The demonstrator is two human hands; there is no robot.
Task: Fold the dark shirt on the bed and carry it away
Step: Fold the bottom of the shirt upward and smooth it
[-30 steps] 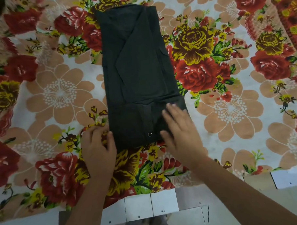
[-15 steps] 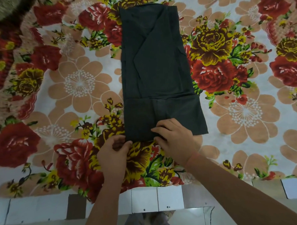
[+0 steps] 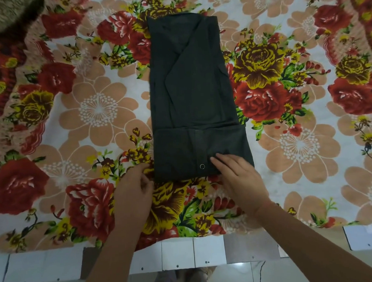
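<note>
Dark shirt (image 3: 191, 93) lies folded near the bed's (image 3: 310, 178) front edge; right hand (image 3: 235, 175) presses flat-fingered on its near hem, left hand (image 3: 133, 194) curled loosely beside its corner.

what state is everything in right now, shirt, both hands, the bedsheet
dark shirt: folded into a long narrow strip, near end turned up, lying flat on the bed
snap button: showing on the turned-up end
left hand: at the shirt's near left corner, grip unclear
right hand: open, fingers flat on the near end
floral bedsheet: spread under the shirt
</note>
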